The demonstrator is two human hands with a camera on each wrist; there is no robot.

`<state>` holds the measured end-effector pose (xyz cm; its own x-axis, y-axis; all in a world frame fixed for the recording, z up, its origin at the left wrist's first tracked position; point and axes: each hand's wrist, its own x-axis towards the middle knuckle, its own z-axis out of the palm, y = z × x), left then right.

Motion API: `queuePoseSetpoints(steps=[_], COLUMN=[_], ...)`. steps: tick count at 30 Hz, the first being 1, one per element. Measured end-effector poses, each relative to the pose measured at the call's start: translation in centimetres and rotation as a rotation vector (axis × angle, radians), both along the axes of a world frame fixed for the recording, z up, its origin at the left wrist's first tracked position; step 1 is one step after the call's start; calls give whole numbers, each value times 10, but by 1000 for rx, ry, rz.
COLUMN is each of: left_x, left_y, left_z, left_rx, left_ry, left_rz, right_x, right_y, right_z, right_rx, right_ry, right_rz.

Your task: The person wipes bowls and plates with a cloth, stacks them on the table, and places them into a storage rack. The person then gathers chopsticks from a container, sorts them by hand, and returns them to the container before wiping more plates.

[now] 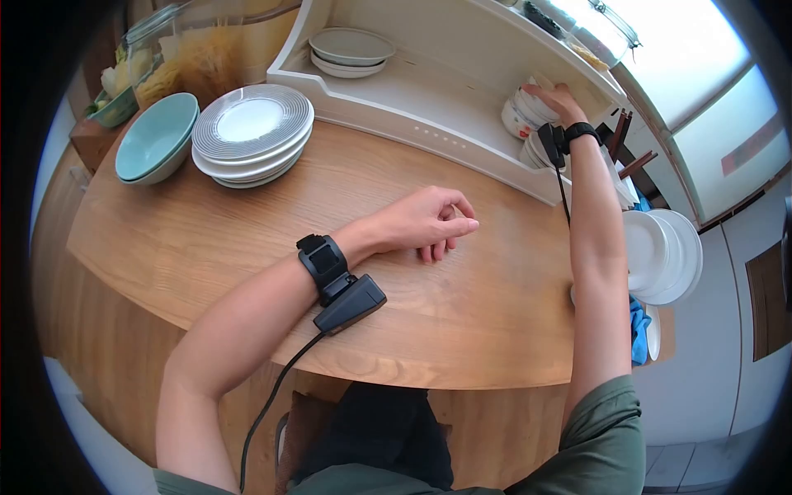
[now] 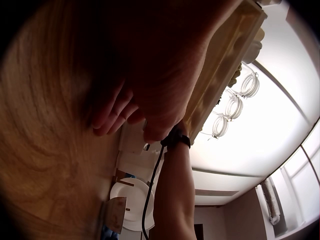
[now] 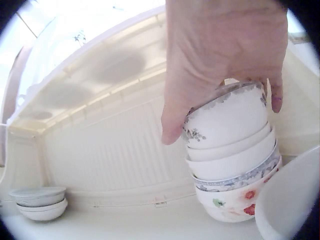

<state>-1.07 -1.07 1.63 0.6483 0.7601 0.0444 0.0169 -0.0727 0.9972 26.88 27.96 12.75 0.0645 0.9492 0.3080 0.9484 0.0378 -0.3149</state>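
Observation:
In the right wrist view, my right hand (image 3: pixel 227 55) reaches over a stack of several bowls, thumb and fingers around the rim of the top bowl (image 3: pixel 230 117), which has a grey pattern. A bowl with red flowers (image 3: pixel 235 202) is at the bottom. This stack (image 1: pixel 520 115) stands at the right end of the white shelf unit (image 1: pixel 429 136). My left hand (image 1: pixel 425 221) rests over the wooden table (image 1: pixel 462 330), fingers loosely curled and holding nothing; the left wrist view shows it close to the wood.
Striped plates (image 1: pixel 252 124) are stacked at the table's left, beside teal bowls (image 1: pixel 157 140). Shallow dishes (image 1: pixel 352 49) sit at the shelf's left end. White plates (image 1: pixel 668 256) and a blue cloth (image 1: pixel 639 330) lie beyond my right forearm. Glass jars (image 1: pixel 194 58) stand at the back left.

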Motion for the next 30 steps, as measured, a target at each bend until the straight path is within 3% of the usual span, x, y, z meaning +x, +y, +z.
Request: queuePoseSetpoints(steps=[3, 6, 9, 12, 15, 16, 18, 24, 30], left_x=[-2, 0, -1, 0, 0, 0, 1, 0, -1], left_y=[0, 2, 1, 1, -1, -1, 0, -1, -1], left_z=[0, -1, -2, -1, -2, -3, -4, -3, -3], left_rx=[-5, 8, 14, 16, 19, 25, 33, 65, 75], left_ry=[5, 5, 8, 6, 6, 8, 1, 21, 11], left_rz=[3, -6, -10, -5, 0, 2, -6, 1, -13], right_x=[-18, -2, 25, 9, -4, 0, 5, 3, -9], right_y=[-33, -8, 31, -20, -78, -86, -103, -138, -151], right_z=[17, 14, 1, 7, 21, 22, 16, -10, -27], right_rx=[-59, -22, 34, 235, 214, 207, 249, 88, 68], right_ry=[-9, -14, 54, -9, 45, 89, 50, -60, -72], right_rz=[130, 225, 99, 1, 77, 143, 87, -62, -88])
